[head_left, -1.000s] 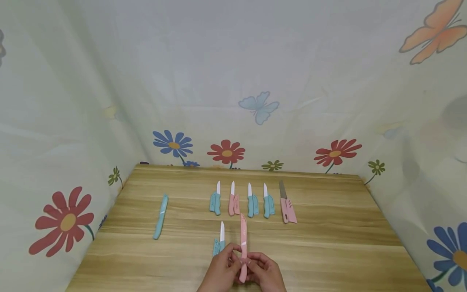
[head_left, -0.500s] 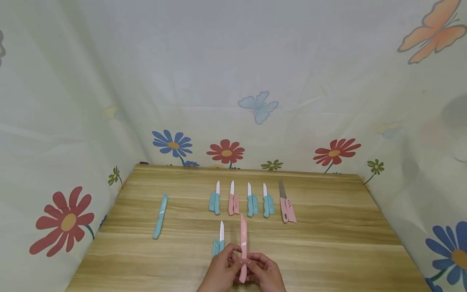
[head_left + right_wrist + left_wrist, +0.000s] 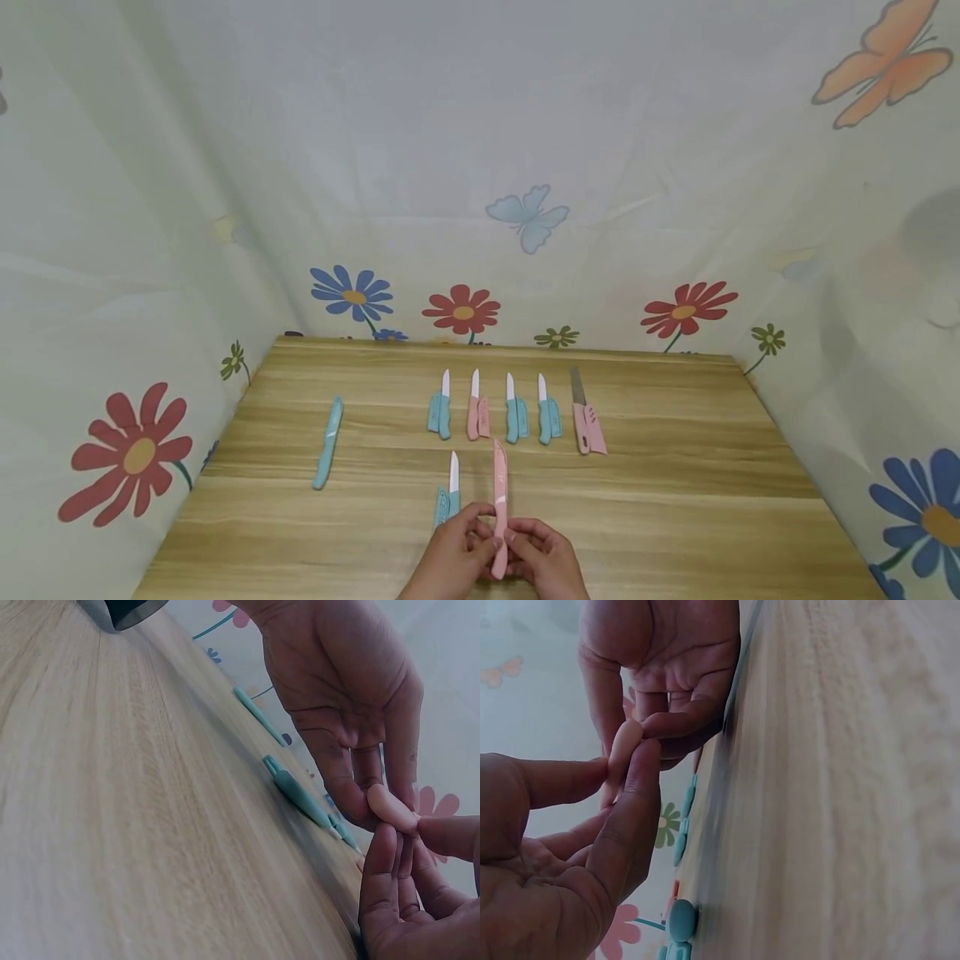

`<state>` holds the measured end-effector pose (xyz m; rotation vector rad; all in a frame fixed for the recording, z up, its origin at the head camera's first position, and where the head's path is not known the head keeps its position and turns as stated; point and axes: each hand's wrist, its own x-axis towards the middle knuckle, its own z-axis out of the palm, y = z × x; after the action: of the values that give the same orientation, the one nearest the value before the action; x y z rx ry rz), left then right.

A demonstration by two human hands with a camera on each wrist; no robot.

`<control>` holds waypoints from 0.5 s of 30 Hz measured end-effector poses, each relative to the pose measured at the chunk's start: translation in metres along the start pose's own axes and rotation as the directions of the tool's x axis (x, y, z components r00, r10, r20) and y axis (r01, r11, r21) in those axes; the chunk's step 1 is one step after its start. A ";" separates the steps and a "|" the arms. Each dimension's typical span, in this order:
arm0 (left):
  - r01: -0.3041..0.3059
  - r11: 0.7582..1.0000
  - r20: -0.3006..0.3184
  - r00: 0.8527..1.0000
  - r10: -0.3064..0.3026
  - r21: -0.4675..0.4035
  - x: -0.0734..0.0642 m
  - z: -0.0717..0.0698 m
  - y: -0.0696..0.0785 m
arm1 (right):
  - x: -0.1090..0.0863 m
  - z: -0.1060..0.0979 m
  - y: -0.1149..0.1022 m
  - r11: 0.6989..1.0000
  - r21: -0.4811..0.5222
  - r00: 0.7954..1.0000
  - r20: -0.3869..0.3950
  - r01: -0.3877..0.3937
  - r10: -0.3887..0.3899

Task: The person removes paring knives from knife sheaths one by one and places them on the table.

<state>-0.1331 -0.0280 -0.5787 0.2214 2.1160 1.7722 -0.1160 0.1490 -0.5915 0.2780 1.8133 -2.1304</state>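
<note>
A pink knife [image 3: 501,492], its blade covered by a pink sheath, is held above the front of the table with its tip pointing away from me. My left hand [image 3: 455,552] pinches its handle from the left between thumb and fingers. From the other side my right hand [image 3: 546,557] pinches the same handle. Both wrist views show the rounded handle end, seen as the pink handle [image 3: 624,748] in the left one and the handle [image 3: 391,808] in the right one. Just left of the hands lies a teal knife [image 3: 454,479] with a bare white blade, its sheath [image 3: 442,505] beside it, partly hidden by my left hand.
Along the back lie several unsheathed knives with sheaths alongside, among them a pink knife [image 3: 473,417], a teal knife [image 3: 543,421] and a larger pink knife [image 3: 581,421] with a grey blade. A sheathed teal knife [image 3: 328,446] lies apart at left on the wooden table [image 3: 675,500].
Both hands keep their grip on the sheathed pink knife and have hardly moved. The whole head view has shifted slightly.
</note>
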 end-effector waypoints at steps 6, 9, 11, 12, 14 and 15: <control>-0.009 1.000 0.015 1.000 0.009 -0.001 0.000 -0.002 0.000 | 0.001 0.000 -0.001 1.000 -0.015 1.000 -0.021 -0.001 0.000; -0.004 1.000 0.023 1.000 0.004 0.002 0.000 -0.002 -0.001 | 0.001 0.001 0.000 0.999 -0.032 1.000 -0.022 -0.001 0.000; -0.012 1.000 0.028 1.000 0.012 0.003 0.000 -0.002 -0.003 | 0.001 0.001 0.001 0.999 -0.039 1.000 -0.019 0.002 -0.002; -0.017 1.000 0.030 0.999 0.017 0.005 0.000 -0.002 -0.004 | 0.001 0.002 0.001 0.999 -0.043 1.000 -0.017 0.003 -0.004; -0.030 1.000 0.035 0.999 0.030 0.007 0.000 -0.002 -0.004 | 0.001 0.002 0.001 0.999 -0.047 1.000 -0.017 0.005 -0.006; -0.039 0.999 0.037 0.999 0.038 0.010 0.000 -0.002 -0.005 | 0.001 0.002 0.001 0.999 -0.048 1.000 -0.017 0.007 -0.008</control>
<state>-0.1336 -0.0311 -0.5833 0.2975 2.1094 1.7651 -0.1161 0.1467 -0.5926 0.2791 1.8753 -2.0920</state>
